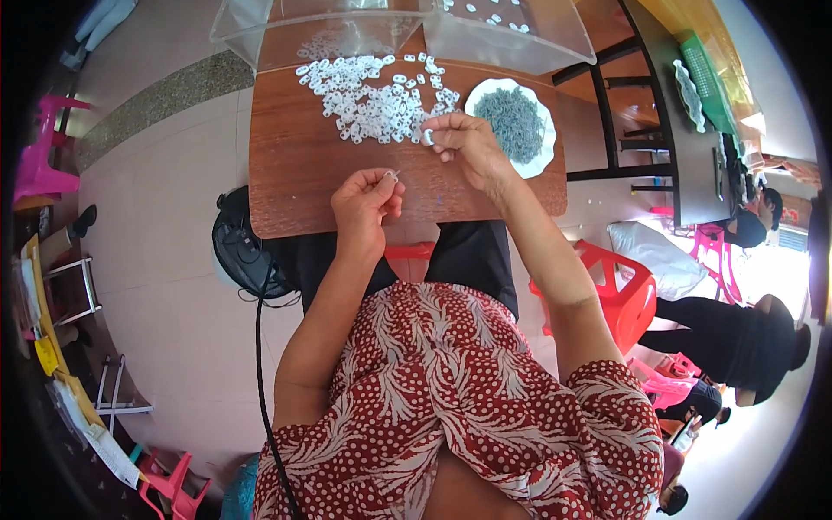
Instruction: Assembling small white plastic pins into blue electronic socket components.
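On the table (299, 195), a white pile (373, 104) lies left of a plate (530, 169) of grey bits (510, 121). Near the pile, the right hand (472, 149) pinches a white piece (428, 137) at its fingertips; the left hand (364, 201) pinches a small pale thing (393, 175).

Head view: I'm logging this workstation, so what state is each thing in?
Left hand: pinching a small pale piece, details unclear
Right hand: pinching a white piece
White pieces: loosely heaped on the table
White plate: upright, heaped with grey pieces
Clear containers: partly out of frame
Black bag: open or closed, unclear
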Motion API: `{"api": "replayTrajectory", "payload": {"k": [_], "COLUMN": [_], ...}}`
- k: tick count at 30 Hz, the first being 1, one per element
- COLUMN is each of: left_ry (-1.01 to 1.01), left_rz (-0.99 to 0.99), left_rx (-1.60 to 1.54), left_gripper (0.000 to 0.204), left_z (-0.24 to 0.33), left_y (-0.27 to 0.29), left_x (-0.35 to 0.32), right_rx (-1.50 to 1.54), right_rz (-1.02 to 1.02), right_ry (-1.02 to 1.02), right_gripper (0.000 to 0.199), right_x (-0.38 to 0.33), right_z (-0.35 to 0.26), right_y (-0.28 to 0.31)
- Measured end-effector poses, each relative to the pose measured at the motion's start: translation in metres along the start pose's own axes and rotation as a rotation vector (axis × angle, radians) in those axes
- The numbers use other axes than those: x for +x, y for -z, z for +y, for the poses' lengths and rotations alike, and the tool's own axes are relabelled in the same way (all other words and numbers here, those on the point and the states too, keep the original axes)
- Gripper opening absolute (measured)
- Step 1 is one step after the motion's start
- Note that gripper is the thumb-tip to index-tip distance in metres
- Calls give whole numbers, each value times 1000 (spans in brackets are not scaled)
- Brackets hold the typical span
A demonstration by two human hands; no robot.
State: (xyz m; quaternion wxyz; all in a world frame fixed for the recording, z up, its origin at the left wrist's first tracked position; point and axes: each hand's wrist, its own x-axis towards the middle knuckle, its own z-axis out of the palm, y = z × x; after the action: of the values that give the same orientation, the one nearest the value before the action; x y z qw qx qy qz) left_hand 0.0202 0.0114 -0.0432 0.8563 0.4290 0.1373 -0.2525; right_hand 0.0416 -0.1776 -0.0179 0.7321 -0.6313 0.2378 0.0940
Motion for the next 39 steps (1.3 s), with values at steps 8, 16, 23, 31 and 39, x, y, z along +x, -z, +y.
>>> {"api": "replayTrajectory", "payload": {"k": [8,16,23,31,39], "left_ry": [-40,-99,-120,-134,-109], "left_rz": [-11,7,-11,-30,-8], "left_rx": [38,74,47,100,142], "left_gripper": [6,5,8,6,5], "left_z": [8,10,10,8,10], "left_y": [-21,-22,-21,-19,-21], "left_x": [-18,-26,-28,-29,-30], "right_rx": [94,71,129,138,61], "right_rz": [-108,-63,-78,-71,-26], "right_ry": [30,52,6,-10,11], "right_gripper": [15,7,8,8,14], "right_x": [-43,-56,-57,-58,-58], "right_z": [11,11,13,13,9], "right_y": [-21,-27,-29,-30,-32]}}
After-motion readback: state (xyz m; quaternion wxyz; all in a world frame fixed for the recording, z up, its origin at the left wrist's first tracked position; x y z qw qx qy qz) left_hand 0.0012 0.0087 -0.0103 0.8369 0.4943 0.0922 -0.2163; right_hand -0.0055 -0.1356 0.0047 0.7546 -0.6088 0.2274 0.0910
